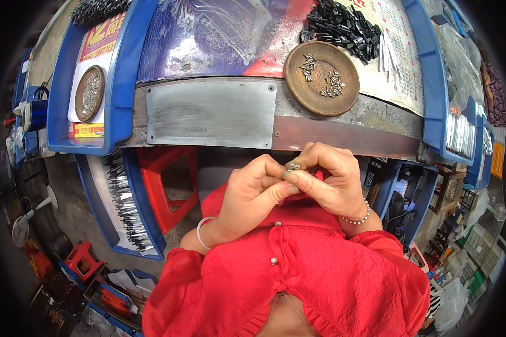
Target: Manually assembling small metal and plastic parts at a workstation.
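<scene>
Workbench [343,135] is topped by a brown dish [302,92] of small parts [333,88]. Before the bench's edge, the curled left hand [256,185] is pressed to the right hand [333,177]; any hold by the left cannot be told. Between right thumb and finger, a small metal piece [293,167] is pinched.

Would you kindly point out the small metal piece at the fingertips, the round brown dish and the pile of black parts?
Small metal piece [293,167]: head view, its exposed part.
Round brown dish [322,108]: head view, its near rim.
Pile of black parts [344,28]: head view, its middle.
</scene>
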### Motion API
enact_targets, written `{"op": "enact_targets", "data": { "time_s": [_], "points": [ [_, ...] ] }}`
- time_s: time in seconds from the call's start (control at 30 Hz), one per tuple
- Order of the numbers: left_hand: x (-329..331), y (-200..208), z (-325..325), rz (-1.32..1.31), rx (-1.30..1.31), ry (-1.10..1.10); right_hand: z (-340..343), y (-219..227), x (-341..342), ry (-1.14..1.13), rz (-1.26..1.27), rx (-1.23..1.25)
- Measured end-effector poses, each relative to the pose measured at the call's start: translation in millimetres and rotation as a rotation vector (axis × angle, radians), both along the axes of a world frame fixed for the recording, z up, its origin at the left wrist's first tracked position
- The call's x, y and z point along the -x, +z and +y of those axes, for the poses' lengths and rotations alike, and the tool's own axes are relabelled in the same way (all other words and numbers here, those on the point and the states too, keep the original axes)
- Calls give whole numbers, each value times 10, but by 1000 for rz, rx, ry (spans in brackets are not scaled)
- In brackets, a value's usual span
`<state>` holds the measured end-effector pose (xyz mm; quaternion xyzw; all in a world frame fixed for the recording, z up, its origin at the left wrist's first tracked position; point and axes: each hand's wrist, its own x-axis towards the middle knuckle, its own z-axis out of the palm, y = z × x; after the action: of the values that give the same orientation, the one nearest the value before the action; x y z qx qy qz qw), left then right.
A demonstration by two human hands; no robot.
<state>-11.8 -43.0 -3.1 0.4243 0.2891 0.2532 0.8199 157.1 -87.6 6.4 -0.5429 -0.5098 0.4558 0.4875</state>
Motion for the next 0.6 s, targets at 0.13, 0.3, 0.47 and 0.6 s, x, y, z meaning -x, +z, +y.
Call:
{"op": "enact_targets", "data": {
  "time_s": [0.13, 0.3, 0.47, 0.6],
  "points": [
    [23, 24, 29, 112, 12, -109, -10, -61, -5, 0, 147, 63],
    [9, 105, 100, 97, 117, -118, -6, -110, 7, -21, 450, 255],
    [14, 63, 170, 67, 320, -159, 50, -95, -8, -20, 481, 319],
    [19, 8, 196, 23, 389, -170, 52, -81, 32, -56, 476, 362]
  ]
}}
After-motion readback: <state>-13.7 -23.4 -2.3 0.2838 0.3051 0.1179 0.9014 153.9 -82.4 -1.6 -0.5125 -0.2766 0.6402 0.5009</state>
